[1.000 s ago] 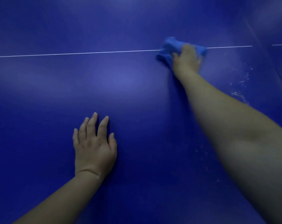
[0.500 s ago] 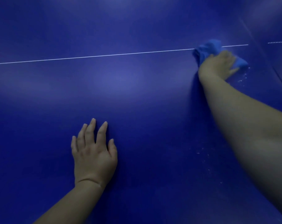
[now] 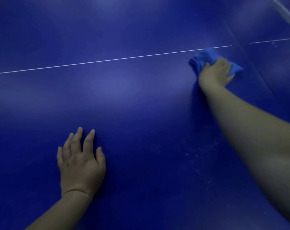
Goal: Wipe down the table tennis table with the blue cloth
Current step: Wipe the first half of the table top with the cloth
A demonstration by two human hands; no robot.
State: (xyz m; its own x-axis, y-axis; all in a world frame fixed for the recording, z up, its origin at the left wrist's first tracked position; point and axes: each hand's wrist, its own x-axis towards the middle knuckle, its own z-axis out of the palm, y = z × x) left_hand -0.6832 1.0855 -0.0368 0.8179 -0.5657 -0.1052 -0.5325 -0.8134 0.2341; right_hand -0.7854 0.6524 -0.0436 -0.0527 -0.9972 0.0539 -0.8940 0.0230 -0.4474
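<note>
Nearest, the left hand (image 3: 81, 165) lies flat on the dark blue table tennis table (image 3: 141, 105), fingers (image 3: 89, 138) straight and slightly spread, holding nothing. Pale specks (image 3: 199, 155) dot the table to its right, beside the outstretched right forearm. Farther off, the right hand (image 3: 215, 73) presses the bunched blue cloth (image 3: 202, 58) down, fingers curled over it, just below the thin white line (image 3: 107, 60)
</note>
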